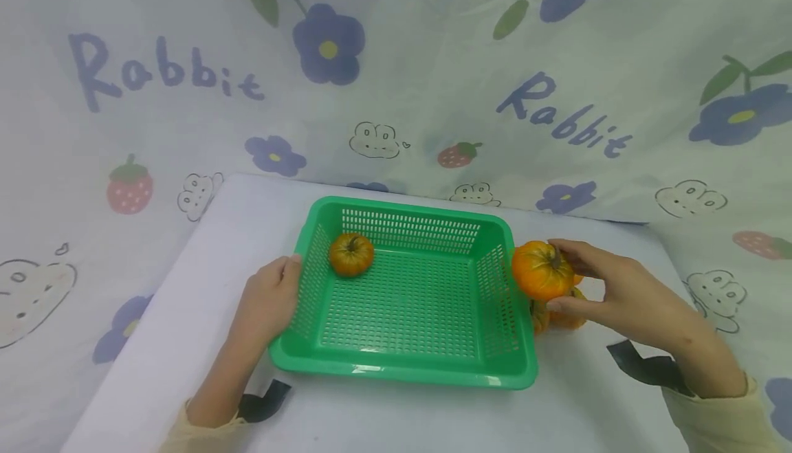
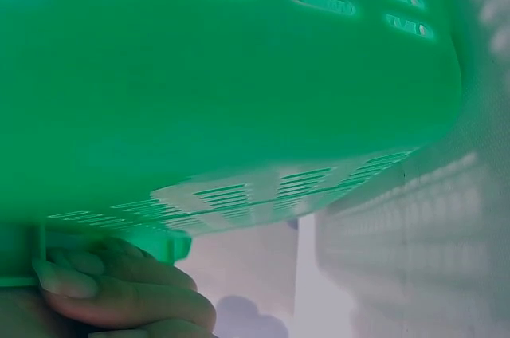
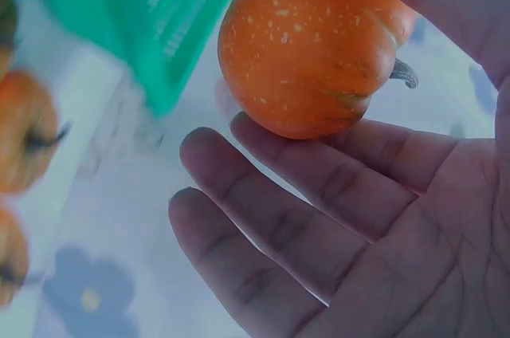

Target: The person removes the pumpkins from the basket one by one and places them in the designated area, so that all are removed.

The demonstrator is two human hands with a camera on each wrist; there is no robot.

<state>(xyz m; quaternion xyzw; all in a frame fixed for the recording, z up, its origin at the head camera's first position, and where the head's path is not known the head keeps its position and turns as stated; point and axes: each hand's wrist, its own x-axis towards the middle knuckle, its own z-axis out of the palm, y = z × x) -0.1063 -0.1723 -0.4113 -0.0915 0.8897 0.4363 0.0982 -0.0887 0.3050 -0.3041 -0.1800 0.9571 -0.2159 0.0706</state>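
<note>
A green plastic basket with slotted walls stands on the white table. My left hand grips its left rim; in the left wrist view the curled fingers show under the rim beside the basket wall. Inside, toward the back left, sits one small orange-green pumpkin. My right hand holds an orange pumpkin between thumb and fingers, at the basket's right rim. The right wrist view shows this speckled pumpkin pinched by the thumb and foremost fingers, while the other fingers stretch out below it.
More small pumpkins lie on the table right of the basket, partly hidden by the held one. The white table extends around the basket. A patterned cloth hangs behind and at the sides.
</note>
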